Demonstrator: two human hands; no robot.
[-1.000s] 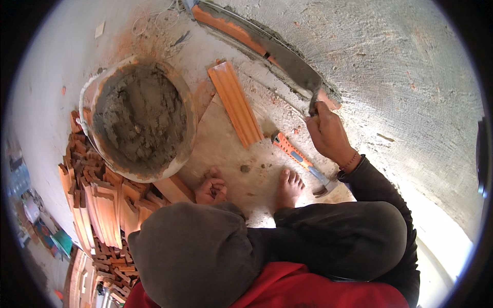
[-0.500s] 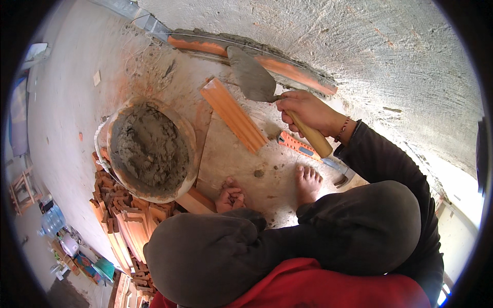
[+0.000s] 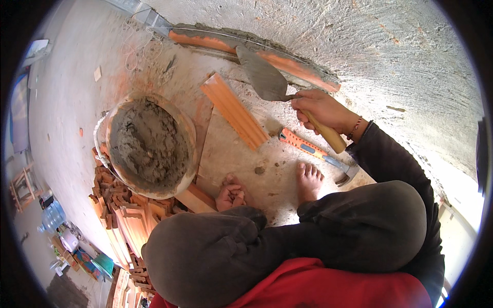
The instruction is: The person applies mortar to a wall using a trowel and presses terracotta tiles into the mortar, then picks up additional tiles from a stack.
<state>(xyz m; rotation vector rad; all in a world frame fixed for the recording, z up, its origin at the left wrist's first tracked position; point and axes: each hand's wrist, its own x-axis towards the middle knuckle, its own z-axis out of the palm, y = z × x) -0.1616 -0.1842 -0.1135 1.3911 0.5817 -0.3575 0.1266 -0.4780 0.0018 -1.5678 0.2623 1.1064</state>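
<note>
My right hand [image 3: 324,112] grips the wooden handle [image 3: 326,132] of a mortar trowel, fingers wrapped around it. The grey trowel blade [image 3: 262,74] points up and left, its tip overlapping the row of thin orange bricks [image 3: 287,65] at the wall base. Mortar lies along the top of that row. My left hand [image 3: 230,196] rests low beside my left knee, its fingers curled with nothing visible in them. A loose grooved orange brick [image 3: 234,110] lies on the floor between the bucket and the trowel. The bucket [image 3: 191,149] holds wet grey mortar [image 3: 149,143].
An orange-handled hammer [image 3: 308,148] lies by my right foot [image 3: 309,185]. Stacked grooved bricks [image 3: 133,220] stand below the bucket. A taut string [image 3: 226,38] runs along the brick row from a metal channel [image 3: 154,20]. The rough plastered wall [image 3: 390,61] rises at right.
My right hand and the trowel have shifted a little to the right along the brick row. My left hand, the loose brick and the bucket stay about where they were.
</note>
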